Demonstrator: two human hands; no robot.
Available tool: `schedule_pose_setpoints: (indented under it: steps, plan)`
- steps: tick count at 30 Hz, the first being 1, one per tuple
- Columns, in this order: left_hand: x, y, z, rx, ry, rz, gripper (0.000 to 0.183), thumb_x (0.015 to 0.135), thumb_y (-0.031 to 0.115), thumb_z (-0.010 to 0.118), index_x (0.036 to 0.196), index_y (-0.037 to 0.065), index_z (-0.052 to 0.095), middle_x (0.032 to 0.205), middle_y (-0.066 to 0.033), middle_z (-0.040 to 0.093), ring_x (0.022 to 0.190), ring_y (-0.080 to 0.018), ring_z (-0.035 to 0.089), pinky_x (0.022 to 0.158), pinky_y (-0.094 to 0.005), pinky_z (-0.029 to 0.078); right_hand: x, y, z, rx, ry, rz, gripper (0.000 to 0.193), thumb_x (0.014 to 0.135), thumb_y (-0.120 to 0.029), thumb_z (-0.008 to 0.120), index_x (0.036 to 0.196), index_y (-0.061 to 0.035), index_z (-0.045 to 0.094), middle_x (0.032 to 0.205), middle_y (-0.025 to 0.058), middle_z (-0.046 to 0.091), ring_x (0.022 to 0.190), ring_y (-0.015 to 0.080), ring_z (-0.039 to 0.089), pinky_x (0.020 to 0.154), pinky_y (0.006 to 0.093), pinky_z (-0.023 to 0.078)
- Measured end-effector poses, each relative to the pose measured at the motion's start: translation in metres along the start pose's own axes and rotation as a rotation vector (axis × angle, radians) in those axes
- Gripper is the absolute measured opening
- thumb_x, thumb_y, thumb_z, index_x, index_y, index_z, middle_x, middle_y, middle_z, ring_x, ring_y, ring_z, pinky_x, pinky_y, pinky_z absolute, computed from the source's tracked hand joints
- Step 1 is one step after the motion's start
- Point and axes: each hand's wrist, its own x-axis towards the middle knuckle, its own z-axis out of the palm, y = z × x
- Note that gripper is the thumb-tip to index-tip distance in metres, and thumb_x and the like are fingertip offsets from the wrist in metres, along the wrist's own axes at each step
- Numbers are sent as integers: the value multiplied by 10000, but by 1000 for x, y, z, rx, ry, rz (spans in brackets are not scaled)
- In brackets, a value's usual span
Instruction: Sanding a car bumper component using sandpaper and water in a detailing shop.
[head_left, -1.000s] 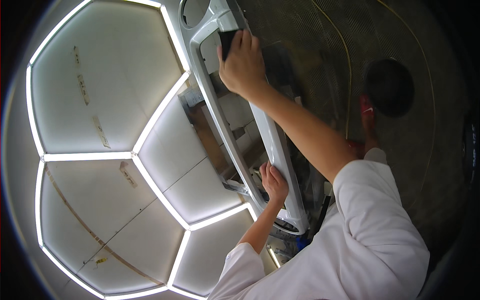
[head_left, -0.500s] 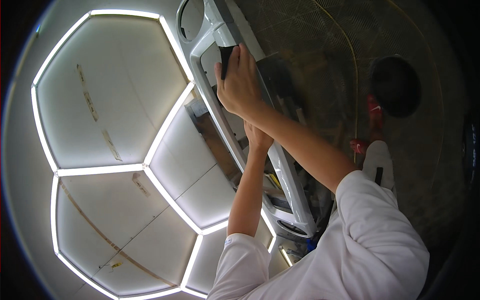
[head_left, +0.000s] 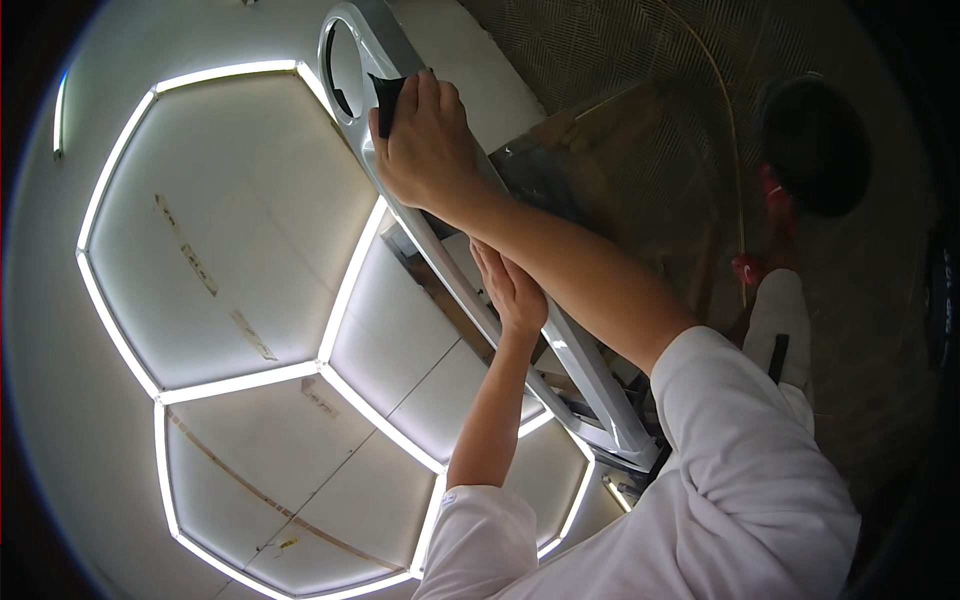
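Note:
A long silver-grey car bumper [head_left: 572,352] with large openings runs from the upper left down to the lower right, with a round hole near its far end. My right hand [head_left: 425,140] is closed on a piece of black cloth [head_left: 388,104] at the bumper's upper part, just below the round hole. Lower down, my left hand [head_left: 515,290] is beneath my right forearm, its fingers stretched and close together beside the bumper's middle opening. Whether its palm touches the bumper is hidden.
Bright hexagonal light tubes [head_left: 240,383] surround pale panels at the left. A dark, glossy sheet [head_left: 620,160] lies beyond the bumper. On the right are a yellow hose or cord [head_left: 733,130], a round dark object [head_left: 817,147], and a foot in a red shoe [head_left: 748,268].
My right hand and the black cloth have moved up along the bumper toward the round hole. More of my left hand shows now. The whole view has shifted.

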Motion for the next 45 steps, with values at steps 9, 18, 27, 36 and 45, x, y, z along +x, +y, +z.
schedule_pose_setpoints:
  steps: [9, 18, 27, 36, 45]
  plan:
    - [3, 3, 8, -32, 47, -19, 455, 1077, 290, 411, 1363, -47, 517, 1425, -280, 478, 1304, -487, 462, 1104, -512, 367, 12, 11, 3, -63, 79, -13, 598, 1024, -274, 534, 1251, 279, 497, 1290, 394, 522, 1149, 447, 519, 1064, 501, 425]
    - [5, 15, 1, 22, 26, 3, 465, 1093, 254, 361, 1436, -48, 450, 1447, -289, 466, 1310, -502, 451, 1111, -518, 354, 11, 6, 0, 42, 44, -15, 552, 1034, -258, 516, 1200, 268, 532, 1258, 418, 526, 1155, 469, 517, 1082, 506, 412]
    - [4, 12, -2, -42, 79, -29, 452, 1072, 266, 423, 1363, -64, 521, 1371, -277, 537, 1236, -477, 519, 1058, -503, 408, 3, 0, 1, -45, -14, -2, 550, 1040, -255, 512, 1208, 269, 522, 1313, 428, 483, 1199, 456, 498, 1094, 499, 402]
    - [9, 14, 2, 102, 82, 71, 409, 1075, 237, 389, 1323, -54, 535, 1331, -268, 549, 1161, -476, 557, 1013, -511, 432, 7, 2, 6, -53, 40, -35, 613, 1016, -241, 559, 1273, 302, 441, 1349, 439, 430, 1259, 474, 450, 1124, 512, 395]
    - [-1, -2, -3, 19, 118, -40, 430, 1058, 281, 414, 1299, -42, 565, 1336, -253, 570, 1190, -455, 556, 1010, -495, 431, -6, -7, -16, -307, -221, -128, 728, 882, -208, 641, 1358, 294, 415, 1473, 437, 363, 1370, 504, 371, 1215, 518, 274]
